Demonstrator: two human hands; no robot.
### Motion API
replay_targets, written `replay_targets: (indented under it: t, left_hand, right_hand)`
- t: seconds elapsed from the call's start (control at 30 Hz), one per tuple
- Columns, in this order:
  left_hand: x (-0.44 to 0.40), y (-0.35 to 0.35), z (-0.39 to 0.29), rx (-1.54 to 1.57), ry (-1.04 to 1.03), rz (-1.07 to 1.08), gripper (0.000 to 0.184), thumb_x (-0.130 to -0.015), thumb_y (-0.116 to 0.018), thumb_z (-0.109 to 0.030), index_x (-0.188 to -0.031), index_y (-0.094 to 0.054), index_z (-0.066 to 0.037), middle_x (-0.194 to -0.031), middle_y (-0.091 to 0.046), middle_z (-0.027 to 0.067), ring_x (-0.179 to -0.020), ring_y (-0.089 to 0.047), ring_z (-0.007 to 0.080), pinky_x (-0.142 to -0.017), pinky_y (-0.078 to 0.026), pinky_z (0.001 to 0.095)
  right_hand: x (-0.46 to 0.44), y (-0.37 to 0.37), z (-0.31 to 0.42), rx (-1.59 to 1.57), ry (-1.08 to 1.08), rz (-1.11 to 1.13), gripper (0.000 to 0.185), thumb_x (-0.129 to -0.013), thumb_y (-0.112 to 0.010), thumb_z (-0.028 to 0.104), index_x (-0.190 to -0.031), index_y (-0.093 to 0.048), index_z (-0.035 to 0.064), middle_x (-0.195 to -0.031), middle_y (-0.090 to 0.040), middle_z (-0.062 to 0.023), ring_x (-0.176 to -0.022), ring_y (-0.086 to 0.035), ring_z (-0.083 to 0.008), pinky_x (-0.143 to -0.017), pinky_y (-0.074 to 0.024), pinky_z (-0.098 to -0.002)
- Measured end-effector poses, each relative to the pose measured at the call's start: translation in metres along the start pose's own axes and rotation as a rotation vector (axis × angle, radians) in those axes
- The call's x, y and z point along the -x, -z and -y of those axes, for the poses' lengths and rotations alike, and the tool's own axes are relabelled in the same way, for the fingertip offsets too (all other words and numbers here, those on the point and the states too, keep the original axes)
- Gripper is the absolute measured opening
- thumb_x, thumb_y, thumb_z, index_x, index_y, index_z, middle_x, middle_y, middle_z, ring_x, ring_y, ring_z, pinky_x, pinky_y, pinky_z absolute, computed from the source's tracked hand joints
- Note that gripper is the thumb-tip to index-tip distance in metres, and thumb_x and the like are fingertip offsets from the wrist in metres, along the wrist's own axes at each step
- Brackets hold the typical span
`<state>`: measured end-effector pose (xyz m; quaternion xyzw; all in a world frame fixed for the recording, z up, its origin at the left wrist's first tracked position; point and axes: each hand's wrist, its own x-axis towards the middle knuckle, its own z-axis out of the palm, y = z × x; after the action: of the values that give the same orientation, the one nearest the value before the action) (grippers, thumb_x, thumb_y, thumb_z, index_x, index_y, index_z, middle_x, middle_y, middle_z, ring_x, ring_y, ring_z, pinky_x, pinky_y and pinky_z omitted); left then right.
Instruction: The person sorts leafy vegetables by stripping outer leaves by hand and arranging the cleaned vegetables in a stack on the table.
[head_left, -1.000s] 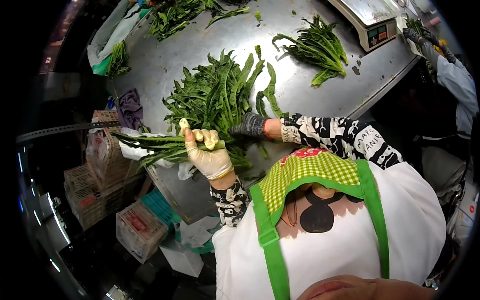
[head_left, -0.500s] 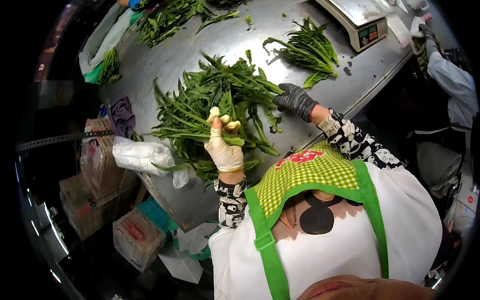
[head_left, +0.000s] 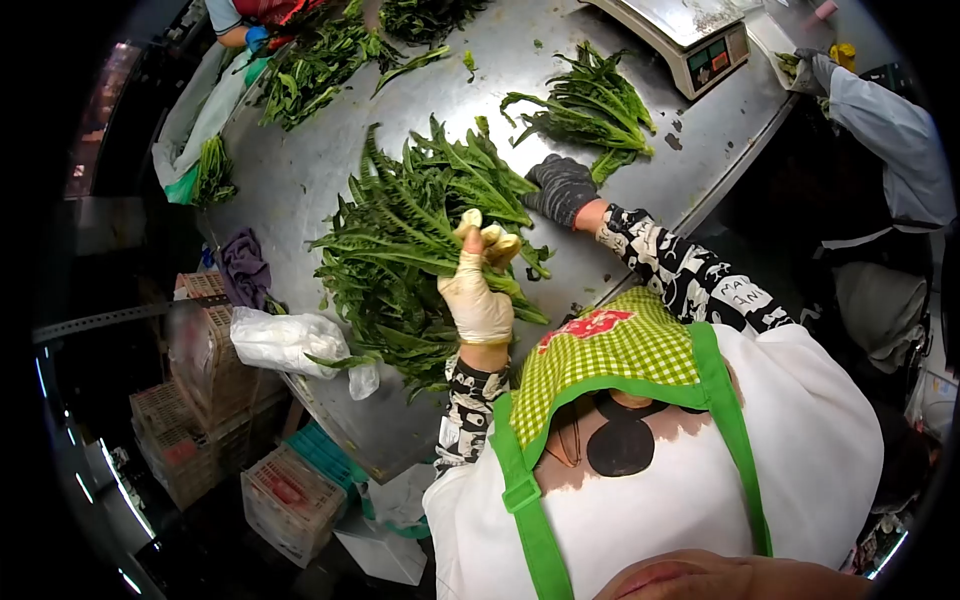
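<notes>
A heap of long, jagged green leaves point(head_left: 395, 290) lies on the metal table in front of me. My left hand point(head_left: 480, 290), in a pale glove, is closed around leaf stems at the heap's right side, with the blades fanning to the left. My right hand point(head_left: 562, 190), in a dark grey knitted glove, pinches stem ends at the heap's upper right. Beyond it rests a separate leafy bunch point(head_left: 590, 105), its stems pointing right.
A weighing scale point(head_left: 690, 45) stands at the table's far right. White plastic bags point(head_left: 287, 342) and a purple cloth point(head_left: 243, 268) lie along the left edge. More leaves point(head_left: 315, 70) are at the back. Crates point(head_left: 290, 500) stand below left. Other people's arms show at top left and right.
My left hand has moved from the table's left side to the heap with its stems. My right hand has moved from the heap's lower side to its upper right and now pinches stem ends.
</notes>
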<state>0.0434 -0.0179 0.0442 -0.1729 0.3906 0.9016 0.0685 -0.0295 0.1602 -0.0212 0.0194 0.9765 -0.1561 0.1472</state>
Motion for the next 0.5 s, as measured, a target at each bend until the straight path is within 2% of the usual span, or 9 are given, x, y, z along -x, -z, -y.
replay_targets:
  t: [0.07, 0.13, 0.17, 0.2, 0.27, 0.37, 0.43, 0.47, 0.5]
  left_hand:
    - [0.000, 0.001, 0.002, -0.029, 0.017, -0.013, 0.027, -0.087, -0.067, -0.017, -0.110, -0.061, -0.004, -0.088, -0.064, 0.0074, -0.075, -0.063, 0.0204, -0.071, -0.054, 0.0338]
    - [-0.001, 0.003, 0.003, -0.026, 0.030, -0.009, 0.029, -0.087, -0.067, -0.018, -0.111, -0.061, -0.004, -0.088, -0.064, 0.0075, -0.075, -0.063, 0.0203, -0.072, -0.054, 0.0338]
    - [-0.003, 0.006, 0.003, -0.006, 0.042, -0.017, 0.031, -0.087, -0.067, -0.019, -0.113, -0.061, -0.004, -0.090, -0.065, 0.0085, -0.076, -0.063, 0.0205, -0.072, -0.054, 0.0333]
    - [-0.005, 0.007, 0.004, -0.018, 0.053, -0.022, 0.032, -0.087, -0.067, -0.020, -0.113, -0.061, -0.004, -0.091, -0.065, 0.0090, -0.077, -0.064, 0.0206, -0.072, -0.054, 0.0332]
    - [-0.007, 0.007, 0.006, -0.040, 0.083, -0.029, 0.033, -0.087, -0.067, -0.021, -0.114, -0.060, -0.004, -0.093, -0.066, 0.0099, -0.078, -0.064, 0.0208, -0.072, -0.054, 0.0330]
    - [-0.014, 0.001, 0.014, -0.012, 0.173, 0.121, 0.036, -0.088, -0.066, -0.024, -0.115, -0.058, -0.002, -0.098, -0.066, 0.0121, -0.085, -0.065, 0.0232, -0.072, -0.056, 0.0327]
    - [-0.015, -0.014, 0.021, -0.005, 0.173, 0.151, 0.037, -0.086, -0.067, -0.025, -0.112, -0.058, 0.000, -0.096, -0.066, 0.0116, -0.084, -0.065, 0.0232, -0.070, -0.057, 0.0323]
    - [-0.016, -0.020, 0.021, -0.030, 0.149, 0.192, 0.035, -0.085, -0.069, -0.024, -0.108, -0.059, 0.000, -0.093, -0.066, 0.0095, -0.080, -0.065, 0.0208, -0.068, -0.057, 0.0310]
    - [-0.022, -0.017, 0.027, -0.030, 0.143, 0.173, 0.033, -0.083, -0.071, -0.021, -0.107, -0.059, -0.001, -0.093, -0.066, 0.0078, -0.078, -0.065, 0.0184, -0.065, -0.056, 0.0288]
  right_hand:
    - [-0.006, -0.018, -0.011, -0.295, 0.010, -0.050, 0.042, -0.075, -0.068, 0.041, -0.098, -0.066, 0.0061, -0.098, -0.065, -0.0176, -0.092, -0.061, -0.0297, -0.084, -0.0475, -0.0396]
    - [-0.003, -0.010, -0.013, -0.709, -0.069, -0.010, 0.038, -0.075, -0.072, 0.035, -0.093, -0.067, 0.0013, -0.081, -0.066, -0.0138, -0.071, -0.062, -0.0237, -0.069, -0.0504, -0.0343]
    - [0.005, -0.005, -0.017, -1.100, -0.171, 0.045, 0.034, -0.077, -0.074, 0.029, -0.088, -0.067, -0.0015, -0.069, -0.062, -0.0077, -0.058, -0.057, -0.0158, -0.056, -0.0484, -0.0285]
    - [0.014, 0.004, -0.019, -1.262, -0.278, 0.088, 0.026, -0.082, -0.071, 0.025, -0.089, -0.067, 0.0009, -0.066, -0.060, -0.0038, -0.053, -0.054, -0.0114, -0.050, -0.0451, -0.0242]
    - [0.032, 0.014, -0.025, -1.596, -0.276, 0.106, 0.026, -0.083, -0.070, 0.026, -0.091, -0.066, 0.0019, -0.069, -0.060, -0.0032, -0.058, -0.056, -0.0098, -0.052, -0.0464, -0.0234]
    - [0.066, 0.030, -0.005, -1.708, -0.079, -0.109, 0.023, -0.085, -0.068, 0.023, -0.094, -0.064, 0.0021, -0.074, -0.062, -0.0022, -0.063, -0.058, -0.0093, -0.055, -0.0483, -0.0235]
    - [0.073, 0.033, -0.004, -1.386, 0.056, -0.121, 0.022, -0.086, -0.066, 0.019, -0.098, -0.064, 0.0012, -0.080, -0.064, -0.0020, -0.068, -0.059, -0.0096, -0.061, -0.0502, -0.0246]
    - [0.078, 0.035, 0.000, -1.442, 0.019, -0.043, 0.022, -0.086, -0.065, 0.018, -0.100, -0.064, 0.0007, -0.081, -0.064, -0.0023, -0.069, -0.059, -0.0099, -0.063, -0.0504, -0.0251]
    - [0.077, 0.032, 0.003, -1.327, 0.147, -0.050, 0.024, -0.087, -0.065, 0.018, -0.102, -0.064, -0.0010, -0.081, -0.064, -0.0034, -0.071, -0.059, -0.0103, -0.065, -0.0506, -0.0258]
